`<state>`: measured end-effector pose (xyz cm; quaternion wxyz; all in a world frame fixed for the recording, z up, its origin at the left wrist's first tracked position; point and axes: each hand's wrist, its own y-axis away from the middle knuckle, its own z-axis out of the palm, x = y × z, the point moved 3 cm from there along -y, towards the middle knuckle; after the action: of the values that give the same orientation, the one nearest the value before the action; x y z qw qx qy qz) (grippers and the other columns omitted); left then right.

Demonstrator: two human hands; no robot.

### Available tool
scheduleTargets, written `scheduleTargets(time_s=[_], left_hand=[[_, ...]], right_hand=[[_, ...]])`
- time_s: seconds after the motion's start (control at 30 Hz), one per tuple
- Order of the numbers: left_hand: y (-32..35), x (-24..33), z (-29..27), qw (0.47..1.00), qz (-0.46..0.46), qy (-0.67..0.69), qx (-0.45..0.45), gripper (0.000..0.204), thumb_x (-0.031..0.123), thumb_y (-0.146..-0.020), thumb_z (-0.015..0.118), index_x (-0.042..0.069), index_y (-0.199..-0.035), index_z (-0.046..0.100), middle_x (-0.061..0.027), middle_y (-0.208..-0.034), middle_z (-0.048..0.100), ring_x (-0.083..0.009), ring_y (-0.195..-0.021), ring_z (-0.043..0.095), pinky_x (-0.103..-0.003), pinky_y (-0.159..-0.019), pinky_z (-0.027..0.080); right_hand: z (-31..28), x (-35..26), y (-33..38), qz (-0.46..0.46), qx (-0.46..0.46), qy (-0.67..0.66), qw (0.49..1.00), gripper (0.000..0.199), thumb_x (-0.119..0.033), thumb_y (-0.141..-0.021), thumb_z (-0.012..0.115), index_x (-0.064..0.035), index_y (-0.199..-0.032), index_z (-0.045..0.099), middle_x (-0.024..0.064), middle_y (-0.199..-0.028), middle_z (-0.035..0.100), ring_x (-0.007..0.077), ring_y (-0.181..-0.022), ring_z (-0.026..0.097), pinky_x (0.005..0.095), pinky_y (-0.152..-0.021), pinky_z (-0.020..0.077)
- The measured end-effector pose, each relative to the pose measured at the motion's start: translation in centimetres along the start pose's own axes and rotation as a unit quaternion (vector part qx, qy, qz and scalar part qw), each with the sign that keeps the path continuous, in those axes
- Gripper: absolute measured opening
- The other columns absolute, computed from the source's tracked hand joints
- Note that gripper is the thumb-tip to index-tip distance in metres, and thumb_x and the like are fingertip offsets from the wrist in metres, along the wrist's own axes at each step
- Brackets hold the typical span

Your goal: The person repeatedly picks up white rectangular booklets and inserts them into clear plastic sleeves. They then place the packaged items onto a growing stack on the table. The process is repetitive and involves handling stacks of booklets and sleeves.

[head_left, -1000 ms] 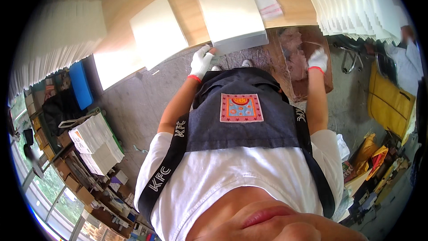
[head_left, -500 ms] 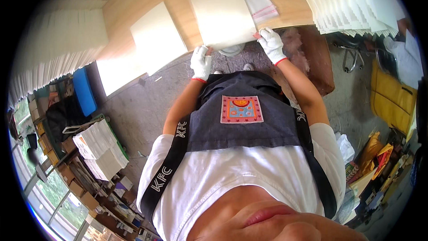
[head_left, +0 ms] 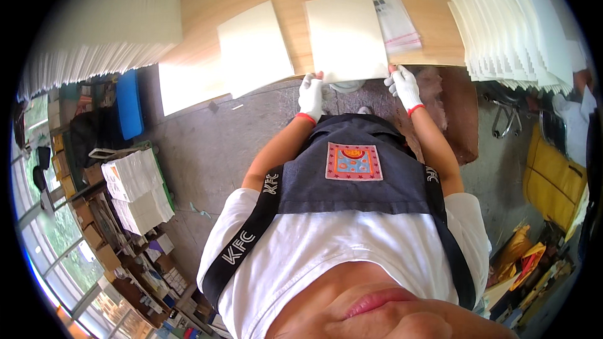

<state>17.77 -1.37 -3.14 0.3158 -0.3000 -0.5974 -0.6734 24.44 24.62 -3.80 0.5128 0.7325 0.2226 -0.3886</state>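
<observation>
A cream-white paper sheet (head_left: 347, 36), perhaps several sheets together, lies on the wooden table with its near edge at the table's front edge. My left hand (head_left: 311, 94), in a white glove with a red cuff, pinches the near left corner, thumb on top. My right hand (head_left: 404, 86), gloved the same way, has thumb and fingers closed at the near right corner. Left of this paper lies another white sheet or thin stack (head_left: 255, 49). Partly beneath the held paper, at its far right, are clear plastic bags (head_left: 397, 24) with dark printing and a pink strip.
Tall stacks of folded white paper stand on the table's left (head_left: 103, 22) and right (head_left: 502, 31). More white paper (head_left: 188, 85) overhangs the front left edge. Beside me are a blue panel (head_left: 130, 105), a cart of white paper stacks (head_left: 135, 191) and a yellow padded seat (head_left: 554, 179).
The view has shifted, so the table and hands appear lower and further right. The held paper lies straighter between my hands, which remain at its near corners.
</observation>
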Motion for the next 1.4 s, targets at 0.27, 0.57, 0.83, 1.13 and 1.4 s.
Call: scheduleTargets(time_s=[0.27,0.57,0.83,1.13,1.4], left_hand=[[2.7,8.0,-8.9,0.935,0.305,-0.082,0.164,0.018,0.021,-0.09,0.057,0.004,-0.096,0.059,0.0022,-0.081,0.054,-0.0061,-0.071,0.046,-0.022,-0.061,0.041],[-1.4,6.9,-21.3,0.758,0.293,-0.489,0.318,0.028,0.012,-0.071,0.052,0.015,-0.097,0.064,-0.0085,-0.107,0.058,-0.0283,-0.092,0.055,-0.039,-0.078,0.046],[-3.8,8.1,-22.7,0.811,0.291,-0.448,0.238,0.027,0.008,-0.071,0.053,0.006,-0.096,0.064,-0.0123,-0.08,0.06,-0.022,-0.072,0.056,-0.032,-0.067,0.046],[-3.2,8.3,-24.2,0.924,0.2,-0.112,0.305,0.067,-0.006,-0.08,0.048,0.012,-0.141,0.028,-0.0118,-0.108,0.053,-0.0191,-0.083,0.054,-0.031,-0.078,0.048],[-3.1,12.7,-16.6,0.83,0.446,-0.261,0.213,0.043,-0.002,-0.084,0.049,0.007,-0.126,0.047,-0.0118,-0.121,0.048,-0.0235,-0.104,0.053,-0.032,-0.083,0.048]], right_hand=[[10.4,-5.7,1.2,-0.018,-0.236,-0.072,0.969,0.013,-0.016,-0.092,0.048,-0.0074,-0.101,0.053,0.0033,-0.078,0.062,0.0047,-0.051,0.05,0.0189,-0.044,0.0401],[22.5,-9.1,1.1,-0.175,-0.201,0.324,0.908,0.029,-0.031,-0.087,0.049,-0.0027,-0.096,0.051,0.013,-0.071,0.062,0.0203,-0.053,0.058,0.0359,-0.05,0.0445],[24.7,-7.4,-1.5,-0.243,-0.208,0.221,0.921,0.026,-0.029,-0.085,0.052,-0.0049,-0.096,0.05,0.0099,-0.071,0.062,0.0216,-0.059,0.06,0.0377,-0.054,0.0453],[3.0,-14.7,8.0,-0.209,-0.162,-0.244,0.933,0.026,-0.004,-0.089,0.041,-0.0041,-0.113,0.05,0.0074,-0.083,0.062,0.012,-0.063,0.058,0.0213,-0.049,0.0476],[-27.8,-19.6,16.2,-0.252,0.406,-0.099,0.873,0.028,-0.029,-0.09,0.045,-0.0036,-0.097,0.056,0.0023,-0.068,0.058,0.0061,-0.047,0.044,0.0177,-0.039,0.0299]])
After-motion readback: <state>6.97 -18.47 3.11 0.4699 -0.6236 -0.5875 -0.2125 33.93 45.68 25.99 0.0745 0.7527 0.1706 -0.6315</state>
